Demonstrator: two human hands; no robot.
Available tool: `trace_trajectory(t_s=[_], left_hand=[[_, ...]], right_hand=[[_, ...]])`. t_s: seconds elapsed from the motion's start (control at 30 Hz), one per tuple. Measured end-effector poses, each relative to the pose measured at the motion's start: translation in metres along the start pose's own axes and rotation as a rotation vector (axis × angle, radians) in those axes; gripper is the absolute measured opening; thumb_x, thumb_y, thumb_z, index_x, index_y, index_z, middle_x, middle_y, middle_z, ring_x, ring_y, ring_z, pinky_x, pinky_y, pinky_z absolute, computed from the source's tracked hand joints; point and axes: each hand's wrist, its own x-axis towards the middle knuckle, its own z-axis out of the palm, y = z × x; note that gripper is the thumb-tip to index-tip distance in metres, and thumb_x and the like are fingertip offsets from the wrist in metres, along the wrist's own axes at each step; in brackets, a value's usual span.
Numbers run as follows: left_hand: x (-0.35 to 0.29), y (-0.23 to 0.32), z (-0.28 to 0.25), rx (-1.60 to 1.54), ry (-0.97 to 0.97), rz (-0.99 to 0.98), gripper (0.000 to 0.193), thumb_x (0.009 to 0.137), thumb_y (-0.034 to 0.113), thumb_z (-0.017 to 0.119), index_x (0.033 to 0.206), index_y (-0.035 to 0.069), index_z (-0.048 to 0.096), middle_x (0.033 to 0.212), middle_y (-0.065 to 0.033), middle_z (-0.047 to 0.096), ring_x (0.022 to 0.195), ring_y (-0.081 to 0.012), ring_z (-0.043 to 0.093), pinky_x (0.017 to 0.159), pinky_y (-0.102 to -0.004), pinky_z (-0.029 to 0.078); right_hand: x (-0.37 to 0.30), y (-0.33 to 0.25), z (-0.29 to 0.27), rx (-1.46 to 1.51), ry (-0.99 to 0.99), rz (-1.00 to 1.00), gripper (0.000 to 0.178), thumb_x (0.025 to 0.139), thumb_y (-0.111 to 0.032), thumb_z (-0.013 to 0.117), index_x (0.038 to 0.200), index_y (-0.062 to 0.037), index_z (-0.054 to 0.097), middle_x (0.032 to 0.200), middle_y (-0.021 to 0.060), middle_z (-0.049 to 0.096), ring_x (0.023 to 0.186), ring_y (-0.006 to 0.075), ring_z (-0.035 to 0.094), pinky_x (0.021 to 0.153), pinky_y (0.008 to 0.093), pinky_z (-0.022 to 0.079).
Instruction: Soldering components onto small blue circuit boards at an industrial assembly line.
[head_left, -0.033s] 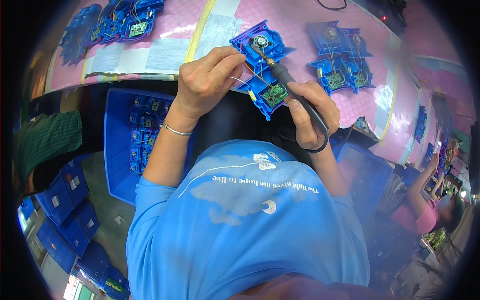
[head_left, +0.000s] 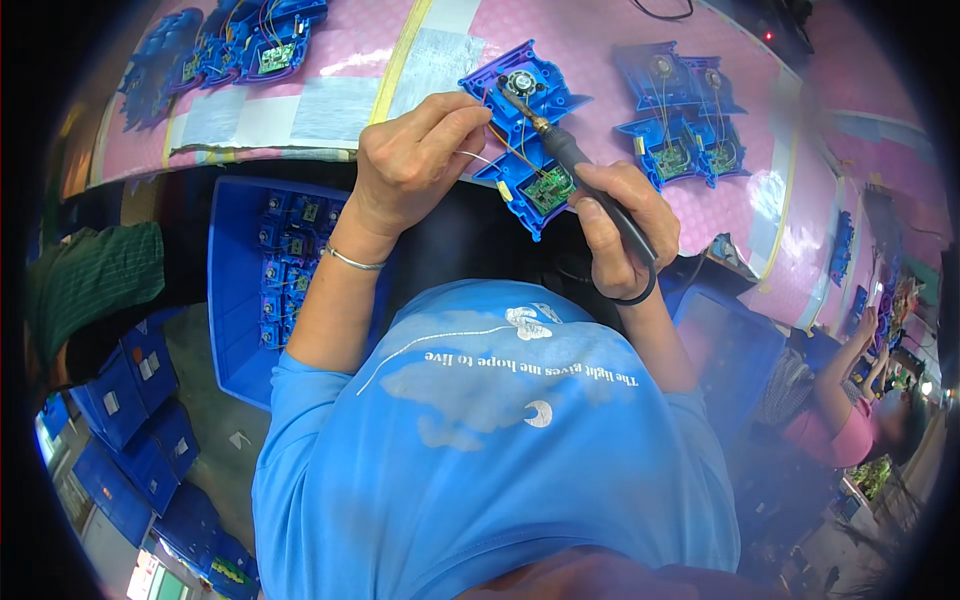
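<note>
My right hand (head_left: 625, 220) is wrapped around a soldering iron (head_left: 568, 152) with a dark handle and a cord. The iron's tip reaches the edge of a small round speaker (head_left: 521, 83) in a blue plastic housing half (head_left: 552, 95). Pinched in the fingertips of my left hand (head_left: 415, 160) is a thin wire (head_left: 505, 142), just left of the speaker. A white wire also runs out by those fingers. Nearer to me lies a second blue housing half (head_left: 530, 212) holding a green circuit board (head_left: 550, 190), with thin wires leading up from it.
More wired blue housings lie on the pink-covered table (head_left: 590, 30), some at right (head_left: 690, 150) and some at far left (head_left: 275, 58). Below its edge, a blue bin (head_left: 235, 330) holds several assemblies. Blue boxes (head_left: 130, 400) stand lower left. Another person in pink (head_left: 830, 430) works at right.
</note>
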Motion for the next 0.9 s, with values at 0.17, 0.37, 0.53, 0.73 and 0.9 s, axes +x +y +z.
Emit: trace_trajectory(t_s=[0.17, 0.37, 0.53, 0.73, 0.9], left_hand=[[0.0029, 0.0017, 0.0001, 0.024, -0.047, -0.032, 0.021, 0.079, 0.001, 0.082, 0.097, 0.005, 0.072, 0.098, -0.0061, 0.076, 0.078, -0.0208, 0.076, 0.062, -0.0279, 0.059], [0.0035, 0.0043, -0.0034, 0.035, -0.108, -0.064, 0.021, 0.078, 0.003, 0.082, 0.097, 0.005, 0.072, 0.102, -0.0051, 0.077, 0.08, -0.0208, 0.076, 0.065, -0.0281, 0.06], [0.0024, 0.0035, -0.0027, 0.031, -0.105, -0.065, 0.023, 0.078, 0.002, 0.083, 0.098, 0.005, 0.073, 0.102, -0.0055, 0.077, 0.081, -0.0213, 0.076, 0.066, -0.0284, 0.061], [0.0018, 0.0032, -0.0026, 0.033, -0.096, -0.062, 0.023, 0.077, 0.001, 0.083, 0.098, 0.005, 0.073, 0.102, -0.0059, 0.077, 0.083, -0.0219, 0.077, 0.067, -0.0288, 0.061], [0.0008, 0.0012, -0.0021, 0.023, -0.101, -0.07, 0.024, 0.077, 0.001, 0.083, 0.099, 0.006, 0.073, 0.103, -0.0061, 0.078, 0.085, -0.0222, 0.077, 0.068, -0.0286, 0.061]], right_hand=[[-0.0005, -0.0008, -0.0003, 0.0, 0.003, 0.017, 0.029, 0.085, 0.002, 0.062, 0.112, 0.0116, 0.067, 0.082, 0.0173, 0.069, 0.071, 0.0205, 0.066, 0.065, 0.0298, 0.05], [-0.0006, 0.001, -0.0005, -0.004, -0.019, 0.046, 0.028, 0.084, 0.002, 0.063, 0.111, 0.011, 0.069, 0.082, 0.0174, 0.07, 0.072, 0.0209, 0.067, 0.065, 0.0302, 0.051], [0.0, 0.0025, 0.0003, -0.004, -0.023, 0.023, 0.029, 0.084, 0.003, 0.063, 0.112, 0.011, 0.069, 0.082, 0.018, 0.07, 0.073, 0.0215, 0.068, 0.066, 0.0301, 0.052], [-0.0007, 0.0013, -0.0005, 0.01, -0.001, 0.026, 0.031, 0.084, 0.003, 0.063, 0.113, 0.0109, 0.068, 0.082, 0.0179, 0.07, 0.072, 0.0211, 0.067, 0.065, 0.0297, 0.051], [-0.0012, 0.0019, -0.0006, 0.005, -0.005, 0.028, 0.03, 0.084, 0.003, 0.062, 0.113, 0.0107, 0.068, 0.082, 0.0179, 0.07, 0.072, 0.0208, 0.066, 0.065, 0.0295, 0.051]])
